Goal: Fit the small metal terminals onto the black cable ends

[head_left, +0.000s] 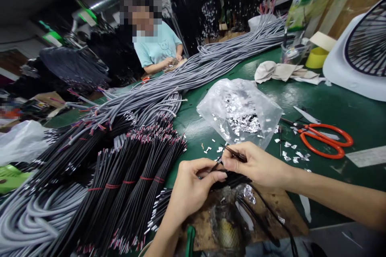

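Observation:
My left hand (pixel 194 182) is closed, with thumb and index finger pinching the end of a thin black cable (pixel 215 165). Close against it, my right hand (pixel 249 164) grips dark, pointed tweezers (pixel 233 153), their tips aimed up and to the left. The right fingertips meet the cable end, and the exact contact is partly hidden by the fingers. Beneath both hands lies a worn wooden board (pixel 200 231). Just beyond them, a clear plastic bag (pixel 211 100) holds many small silvery foil pieces (pixel 245 122), and some pieces are scattered on the green table (pixel 193 108).
Bundled black cables (pixel 129 184) and long grey cables (pixel 193 74) fill the left and back. Orange-handled scissors (pixel 327 140) lie at right, near a crumpled cloth (pixel 283 71) and a white fan (pixel 356 56). Across the table sits a person (pixel 158 46) handling something small.

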